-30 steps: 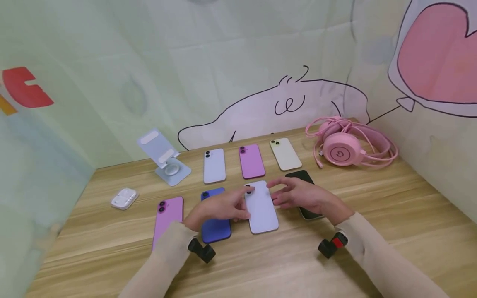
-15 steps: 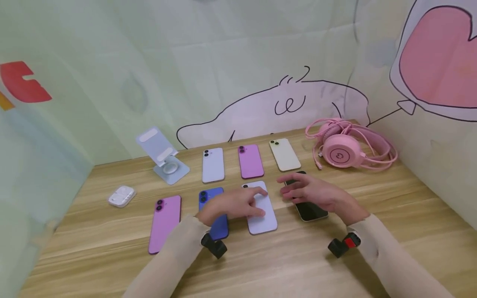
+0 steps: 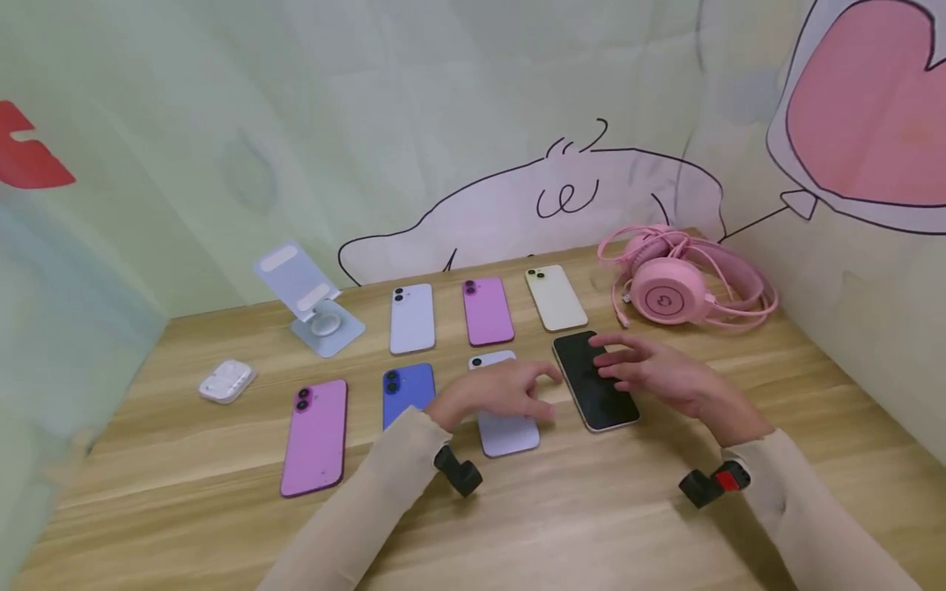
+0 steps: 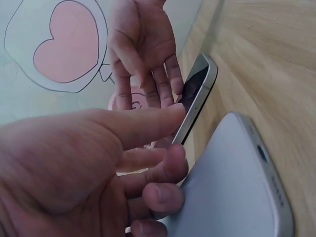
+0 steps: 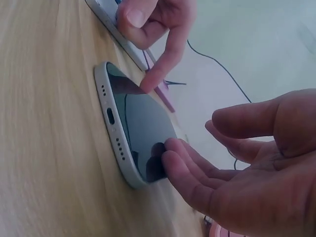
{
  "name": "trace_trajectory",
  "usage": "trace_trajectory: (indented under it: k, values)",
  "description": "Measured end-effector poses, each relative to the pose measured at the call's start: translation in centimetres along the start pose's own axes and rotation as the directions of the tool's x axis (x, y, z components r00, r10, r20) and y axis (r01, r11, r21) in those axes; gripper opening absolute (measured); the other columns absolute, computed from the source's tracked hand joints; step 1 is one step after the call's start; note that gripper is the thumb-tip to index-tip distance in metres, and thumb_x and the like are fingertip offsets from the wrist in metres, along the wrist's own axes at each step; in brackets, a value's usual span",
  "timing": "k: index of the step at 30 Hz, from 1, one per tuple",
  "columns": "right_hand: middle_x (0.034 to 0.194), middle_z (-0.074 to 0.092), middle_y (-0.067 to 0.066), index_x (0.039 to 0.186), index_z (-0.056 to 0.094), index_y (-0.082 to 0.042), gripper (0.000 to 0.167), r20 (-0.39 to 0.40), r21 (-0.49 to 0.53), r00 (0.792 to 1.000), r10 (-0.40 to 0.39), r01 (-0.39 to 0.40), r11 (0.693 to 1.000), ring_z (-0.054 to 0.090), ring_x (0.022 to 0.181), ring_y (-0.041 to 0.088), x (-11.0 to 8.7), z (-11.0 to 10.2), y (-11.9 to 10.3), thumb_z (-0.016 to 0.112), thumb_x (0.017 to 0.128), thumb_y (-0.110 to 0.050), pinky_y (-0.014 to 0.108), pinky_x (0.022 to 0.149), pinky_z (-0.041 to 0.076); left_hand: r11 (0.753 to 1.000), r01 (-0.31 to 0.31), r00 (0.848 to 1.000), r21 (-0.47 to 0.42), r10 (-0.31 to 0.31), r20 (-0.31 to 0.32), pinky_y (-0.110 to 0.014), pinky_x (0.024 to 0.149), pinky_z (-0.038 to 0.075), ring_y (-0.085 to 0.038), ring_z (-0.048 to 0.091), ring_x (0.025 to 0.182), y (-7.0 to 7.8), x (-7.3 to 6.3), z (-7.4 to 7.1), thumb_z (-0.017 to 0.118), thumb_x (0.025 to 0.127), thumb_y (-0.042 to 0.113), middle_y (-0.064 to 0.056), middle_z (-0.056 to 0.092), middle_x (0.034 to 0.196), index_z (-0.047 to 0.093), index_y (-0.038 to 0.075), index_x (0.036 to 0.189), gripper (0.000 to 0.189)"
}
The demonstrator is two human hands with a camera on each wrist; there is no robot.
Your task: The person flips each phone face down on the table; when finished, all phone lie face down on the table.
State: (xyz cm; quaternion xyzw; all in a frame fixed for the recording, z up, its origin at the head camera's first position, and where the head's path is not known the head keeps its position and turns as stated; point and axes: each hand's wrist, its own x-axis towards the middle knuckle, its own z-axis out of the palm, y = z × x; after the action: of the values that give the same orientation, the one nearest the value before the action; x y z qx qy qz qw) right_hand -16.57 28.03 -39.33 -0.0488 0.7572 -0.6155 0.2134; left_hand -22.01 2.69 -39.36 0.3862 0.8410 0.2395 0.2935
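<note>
A smartphone [image 3: 591, 394] with a dark screen lies face up on the wooden table, between my two hands. My left hand [image 3: 506, 390] hovers over a pale lilac phone [image 3: 508, 439], its forefinger stretched to the dark phone's left edge. Loosely bent, its other fingers hold nothing in the left wrist view. From the other side my right hand [image 3: 668, 382] reaches over, with fingertips [image 5: 173, 160] right at the dark screen's right edge and the thumb held apart. The dark phone's pale metal frame [image 5: 116, 131] and charging port show in the right wrist view.
A blue phone [image 3: 406, 390] and a purple phone [image 3: 315, 439] lie left in the front row. Behind are a light phone [image 3: 412, 320], a violet phone [image 3: 489, 312] and a cream phone [image 3: 557, 300]. Pink headphones [image 3: 668, 291], a folding stand [image 3: 325, 324] and cased earphones [image 3: 227, 382] surround them.
Both hands have moved right. The left hand has left the pale lilac phone's edges and now reaches the dark phone, whose screen the right hand covers less.
</note>
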Motion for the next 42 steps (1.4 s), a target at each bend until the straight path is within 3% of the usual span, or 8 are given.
trace_trajectory:
  k: [8,13,16,19,23,32,37,42]
  values:
    - [0.149,0.035,0.033,0.153,0.028,0.002,0.053,-0.030,0.025,0.999,-0.028,0.028,0.999,0.042,0.132,0.040,0.0,-1.1,-0.5,0.042,0.102,0.001,0.034,0.097,0.047,0.997,-0.007,0.989,0.075,0.018,-0.147,-0.024,0.064,0.043,-0.010,0.055,0.069,1.2,1.5,0.0,0.072,0.093,0.027,0.001,0.062,0.081,0.053,0.009,0.118,0.036]
    - [0.149,0.033,0.035,0.153,0.027,0.002,0.053,-0.030,0.010,0.999,-0.017,0.017,1.000,0.041,0.134,0.045,0.1,-1.4,-0.6,0.042,0.103,-0.001,0.042,0.102,0.046,0.994,-0.064,0.971,0.088,0.082,-0.226,-0.025,0.070,0.044,-0.011,0.056,0.076,1.1,1.9,0.4,0.075,0.091,0.023,0.001,0.061,0.087,0.053,0.009,0.124,0.042]
    - [0.147,0.035,0.036,0.152,0.028,0.003,0.052,-0.027,0.001,1.000,-0.002,0.002,1.000,0.043,0.133,0.044,0.2,-1.0,-0.5,0.043,0.102,0.000,0.041,0.102,0.047,0.992,-0.060,0.965,0.109,0.085,-0.247,-0.026,0.072,0.044,-0.012,0.055,0.080,1.0,1.9,1.0,0.076,0.090,0.025,0.001,0.059,0.091,0.050,0.010,0.134,0.054]
    - [0.140,0.043,0.034,0.151,0.030,0.004,0.051,-0.047,0.008,0.999,0.008,-0.008,1.000,0.054,0.120,0.034,0.5,-0.4,-0.5,0.044,0.102,0.000,0.035,0.097,0.050,0.991,-0.029,0.963,0.132,0.063,-0.260,-0.026,0.071,0.043,-0.012,0.054,0.080,1.0,1.8,1.5,0.077,0.089,0.027,0.002,0.057,0.092,0.045,0.013,0.142,0.063]
    - [0.130,0.050,0.027,0.149,0.032,0.004,0.049,-0.083,0.020,0.996,0.014,-0.013,1.000,0.056,0.102,0.021,0.7,0.0,-0.3,0.046,0.103,-0.002,0.031,0.089,0.051,0.994,-0.005,0.963,0.111,0.034,-0.267,-0.026,0.069,0.043,-0.012,0.054,0.079,1.1,1.4,2.0,0.078,0.089,0.025,0.002,0.057,0.091,0.037,0.013,0.151,0.075]
    - [0.121,0.056,0.017,0.150,0.030,0.004,0.049,-0.083,0.113,0.996,-0.020,0.030,0.993,0.064,0.100,0.012,0.0,-0.6,0.6,0.045,0.104,-0.004,0.028,0.090,0.052,0.998,-0.011,0.959,0.066,0.029,-0.283,-0.025,0.067,0.045,-0.010,0.055,0.077,1.3,1.7,2.7,0.079,0.087,0.027,0.003,0.059,0.089,0.015,0.011,0.160,0.098]
    - [0.128,0.054,0.017,0.149,0.033,-0.003,0.045,-0.096,0.161,0.994,-0.047,0.062,0.985,0.063,0.108,0.013,-0.6,-1.1,0.7,0.042,0.106,-0.008,0.032,0.097,0.048,0.993,-0.040,0.970,-0.114,0.012,-0.241,-0.024,0.068,0.048,-0.010,0.061,0.070,1.7,2.0,2.6,0.075,0.090,0.035,0.001,0.066,0.085,-0.004,0.013,0.161,0.108]
    - [0.124,0.055,0.011,0.146,0.039,-0.009,0.040,-0.117,0.187,0.991,-0.059,0.081,0.979,0.062,0.108,0.015,-1.0,-1.0,0.4,0.043,0.106,-0.010,0.031,0.095,0.048,0.938,-0.029,0.982,-0.347,-0.037,-0.183,-0.026,0.066,0.048,-0.021,0.068,0.061,2.2,2.4,2.5,0.068,0.095,0.040,-0.007,0.072,0.080,-0.013,0.019,0.160,0.106]
